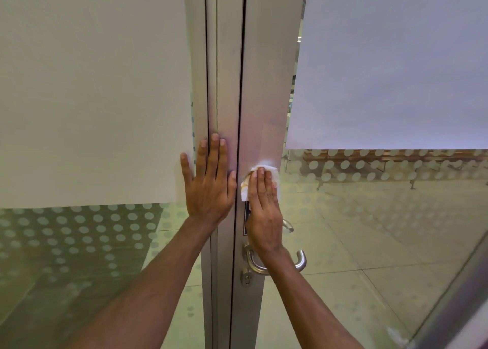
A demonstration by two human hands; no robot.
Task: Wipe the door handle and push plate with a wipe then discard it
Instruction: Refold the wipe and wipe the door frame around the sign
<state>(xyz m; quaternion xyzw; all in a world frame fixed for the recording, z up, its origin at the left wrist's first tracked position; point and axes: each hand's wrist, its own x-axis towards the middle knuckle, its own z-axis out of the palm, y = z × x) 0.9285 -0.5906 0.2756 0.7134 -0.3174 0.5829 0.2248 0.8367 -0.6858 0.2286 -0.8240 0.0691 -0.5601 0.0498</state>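
Here, white wipe (245, 191) pressed under flat right hand (264, 214), above door handle (301, 261), left hand (208, 190) splayed flat alongside.

A public or office building is suggested by frosted, dot-patterned glass panels (79, 98) set in brushed aluminium door frames (264, 84), a pale tiled floor (369, 243) and slatted wooden benches (396, 154) beyond.

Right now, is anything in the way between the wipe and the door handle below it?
Nothing visible blocks it. The right hand presses the wipe flat on the metal door stile, and the door handle sits just below, partly under that wrist. The left hand rests flat on the neighbouring frame, off to the side.
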